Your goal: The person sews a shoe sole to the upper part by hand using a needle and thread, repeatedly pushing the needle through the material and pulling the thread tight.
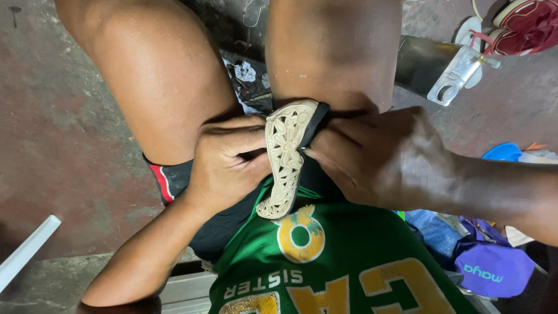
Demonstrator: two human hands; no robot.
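Observation:
A cream shoe sole with a carved flower tread stands on edge in my lap, between my knees. My left hand grips it from the left, fingers curled against its side. From the right, my right hand pinches a black upper against the sole's top edge. Both hands hold the same piece. Below them lies my green jersey with yellow lettering over dark shorts.
Bare concrete floor lies to the left, with a white strip at the lower left. A clear plastic bottle and red sandals lie upper right. Purple and blue cloth is heaped lower right, beside a blue lid.

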